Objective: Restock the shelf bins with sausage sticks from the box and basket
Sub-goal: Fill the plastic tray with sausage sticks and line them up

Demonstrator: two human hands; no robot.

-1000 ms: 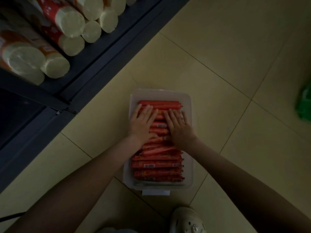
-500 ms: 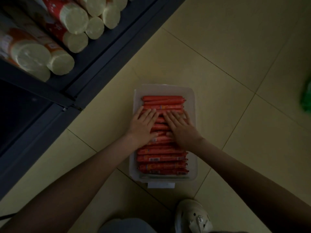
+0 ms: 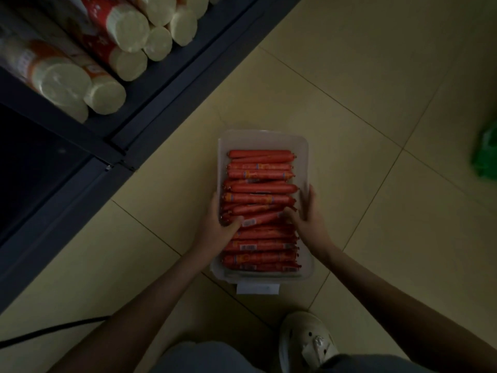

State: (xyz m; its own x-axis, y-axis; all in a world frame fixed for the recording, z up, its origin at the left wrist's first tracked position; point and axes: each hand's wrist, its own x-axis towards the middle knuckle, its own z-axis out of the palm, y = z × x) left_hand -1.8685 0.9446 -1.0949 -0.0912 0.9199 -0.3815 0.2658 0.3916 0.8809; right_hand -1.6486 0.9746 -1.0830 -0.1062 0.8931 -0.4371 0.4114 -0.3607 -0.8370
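Now | left hand [image 3: 216,224], right hand [image 3: 309,218] taken off sausage sticks [image 3: 261,188] | bin [image 3: 262,134] walls pinched thumb-inside, fingers outside, 9 and 3 o'clock | lift judged next.

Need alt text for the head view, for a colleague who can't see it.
The left hand and right hand grip opposite sides of a clear bin packed with red sausage sticks on a tiled floor, beside a shelf.
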